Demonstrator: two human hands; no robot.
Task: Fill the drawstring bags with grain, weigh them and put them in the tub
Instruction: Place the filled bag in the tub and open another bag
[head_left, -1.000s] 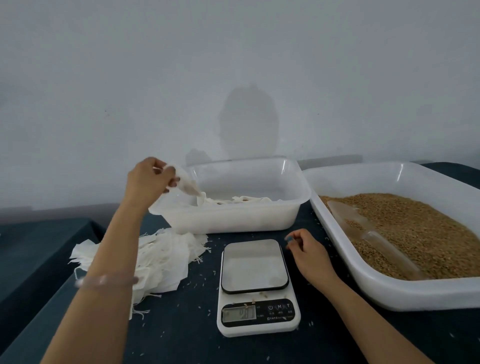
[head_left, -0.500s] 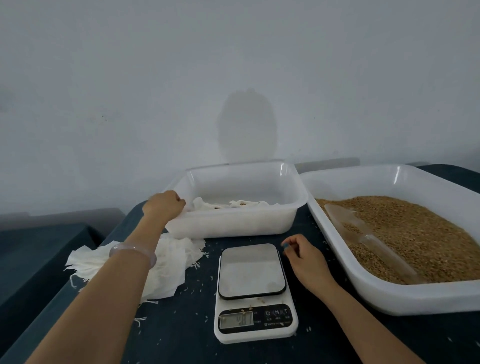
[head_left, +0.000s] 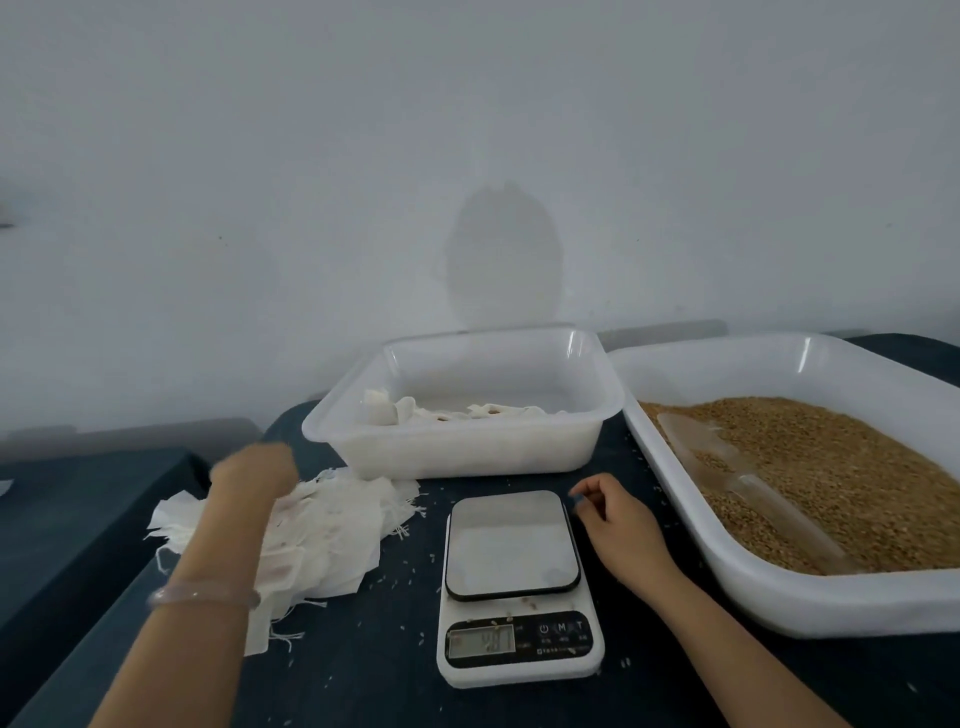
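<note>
both hands empty: left hand (head_left: 254, 470) blurred over empty bags (head_left: 332, 525), fingers unclear; right hand (head_left: 621, 519) fingers loosely curled beside scale (head_left: 511, 545).

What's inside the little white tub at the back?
Inside the smaller tub, white drawstring bags lie along the bottom. Its cloudy front wall hides how full they are and whatever lies beneath them.

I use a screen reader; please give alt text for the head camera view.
A person's blurred left hand reaches over a pile of empty white fabric bags, beside a white digital kitchen scale; a translucent plastic tub holds filled bags, a white tray grain.
</note>
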